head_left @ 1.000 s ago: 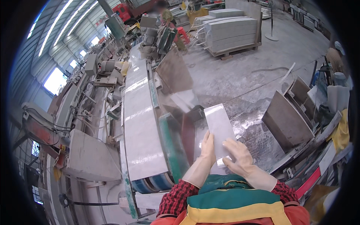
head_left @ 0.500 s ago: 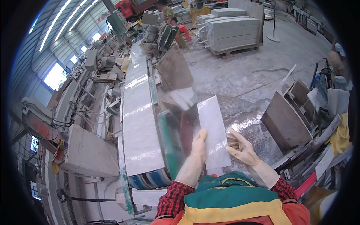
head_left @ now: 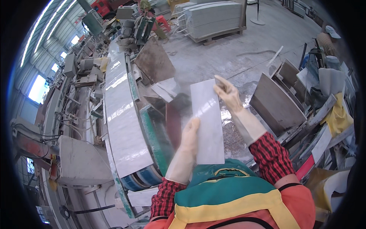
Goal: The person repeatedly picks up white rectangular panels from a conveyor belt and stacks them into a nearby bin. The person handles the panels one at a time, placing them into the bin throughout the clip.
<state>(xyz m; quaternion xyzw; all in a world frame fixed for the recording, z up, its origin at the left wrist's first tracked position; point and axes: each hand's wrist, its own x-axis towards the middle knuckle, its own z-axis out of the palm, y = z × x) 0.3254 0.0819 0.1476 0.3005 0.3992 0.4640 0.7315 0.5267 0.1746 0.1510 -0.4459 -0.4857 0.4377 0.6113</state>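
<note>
A white, polished rectangular stone tile is held up in front of my body, its long side running away from me. My left hand, in a pale glove, is closed on its left edge, thumb on the face and fingers hidden behind. My right hand, gloved alike, is at the far right corner with fingers apart. Its thumb is right by the tile's edge; whether it touches cannot be told. To the left runs a conveyor covered with glossy white slabs, with a blue roller at its near end.
A green metal rail flanks the conveyor. Brown boards lean at the right, near scrap pieces and a yellow cloth. Strapped slabs sit on a pallet beyond. A person is at the far right.
My right hand has moved from the tile's lower right side up to its far corner. The tile and my left hand have shifted slightly left in view as the view turned.
</note>
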